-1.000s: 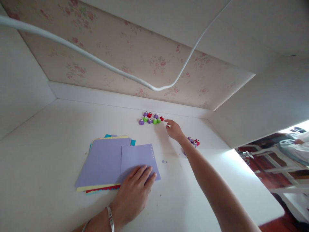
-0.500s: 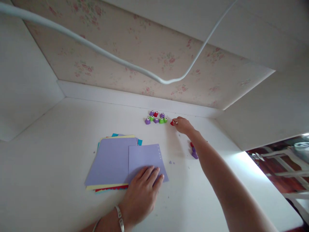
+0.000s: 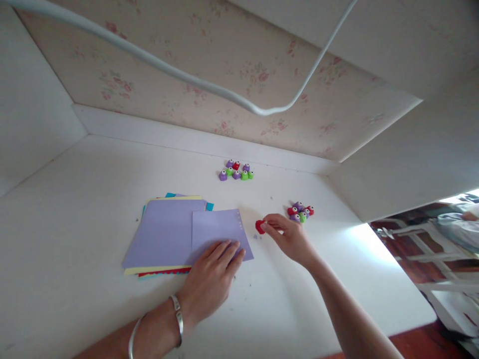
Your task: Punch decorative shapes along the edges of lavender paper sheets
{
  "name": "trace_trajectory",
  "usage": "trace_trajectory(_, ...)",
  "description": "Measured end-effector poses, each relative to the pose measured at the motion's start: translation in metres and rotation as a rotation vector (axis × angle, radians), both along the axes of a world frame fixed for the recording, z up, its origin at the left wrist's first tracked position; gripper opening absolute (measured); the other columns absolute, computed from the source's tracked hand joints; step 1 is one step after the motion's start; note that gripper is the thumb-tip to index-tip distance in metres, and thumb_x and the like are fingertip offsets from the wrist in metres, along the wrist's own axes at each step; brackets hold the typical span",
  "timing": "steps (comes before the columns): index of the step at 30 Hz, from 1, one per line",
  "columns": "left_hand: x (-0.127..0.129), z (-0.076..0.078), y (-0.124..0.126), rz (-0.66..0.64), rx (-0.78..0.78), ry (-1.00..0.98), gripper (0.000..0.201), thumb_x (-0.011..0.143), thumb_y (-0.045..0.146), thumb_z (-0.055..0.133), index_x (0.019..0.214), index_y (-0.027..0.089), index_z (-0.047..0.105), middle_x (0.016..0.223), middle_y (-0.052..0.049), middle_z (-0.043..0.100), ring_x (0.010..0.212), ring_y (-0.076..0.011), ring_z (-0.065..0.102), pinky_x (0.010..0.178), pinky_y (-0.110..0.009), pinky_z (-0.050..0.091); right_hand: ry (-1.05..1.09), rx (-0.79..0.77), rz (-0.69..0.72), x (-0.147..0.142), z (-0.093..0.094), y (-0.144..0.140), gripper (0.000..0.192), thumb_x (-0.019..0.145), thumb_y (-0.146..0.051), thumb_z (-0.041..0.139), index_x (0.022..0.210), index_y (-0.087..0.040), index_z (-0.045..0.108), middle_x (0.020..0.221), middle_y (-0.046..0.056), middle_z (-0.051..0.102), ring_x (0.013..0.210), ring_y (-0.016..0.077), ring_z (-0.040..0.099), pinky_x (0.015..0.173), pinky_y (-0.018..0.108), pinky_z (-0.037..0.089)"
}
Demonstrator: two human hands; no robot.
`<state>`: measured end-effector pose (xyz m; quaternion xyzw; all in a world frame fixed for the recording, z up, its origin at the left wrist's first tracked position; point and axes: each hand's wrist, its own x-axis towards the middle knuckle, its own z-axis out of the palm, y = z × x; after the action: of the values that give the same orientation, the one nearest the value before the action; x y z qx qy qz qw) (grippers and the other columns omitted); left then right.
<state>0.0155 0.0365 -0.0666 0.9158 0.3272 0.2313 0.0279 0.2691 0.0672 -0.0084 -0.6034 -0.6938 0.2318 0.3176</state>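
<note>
Red plastic in a small, rounded piece is pinched in the fingertips of the right hand, just beside a pale purple paper sheet with small holes. Flat, fingers outstretched, the left hand covers part of that sheet, which overlaps a stack of coloured paper. Eye-topped plastic pieces cluster further back on the white worktop.
</note>
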Motion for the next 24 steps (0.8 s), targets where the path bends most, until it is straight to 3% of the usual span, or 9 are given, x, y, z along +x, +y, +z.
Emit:
trace_trajectory(4,0.000,0.002,0.000,-0.010,0.000,-0.001,0.041,0.095,0.020,0.047,0.135,0.021,0.055,0.141,-0.003,0.053,0.128,-0.0213,0.049,0.114,-0.038,0.036,-0.077,0.033,0.033,-0.009,-0.013,-0.017,0.022,0.093,-0.039,0.059,0.101,-0.024,0.073,0.096,0.005,0.077,0.083,0.0200,0.074,0.071,0.030,0.062)
trace_trajectory(13,0.000,0.004,0.001,-0.025,-0.009,0.032,0.040,0.095,0.024,0.051,0.135,0.027,0.056,0.145,-0.004,0.048,0.134,-0.0217,0.045,0.116,-0.041,0.034,-0.087,0.190,0.034,-0.016,-0.038,-0.008,0.022,0.095,-0.033,0.058,0.107,-0.025,0.075,0.105,0.006,0.076,0.100,0.0231,0.070,0.090,0.039,0.058)
trace_trajectory(24,0.001,0.004,0.001,-0.039,-0.021,0.035,0.039,0.098,0.024,0.044,0.136,0.026,0.054,0.145,-0.005,0.048,0.133,-0.0232,0.045,0.116,-0.045,0.033,0.012,0.126,-0.063,-0.016,-0.044,-0.014,0.020,0.092,-0.034,0.062,0.107,-0.027,0.075,0.107,0.003,0.076,0.100,0.0219,0.072,0.091,0.035,0.057)
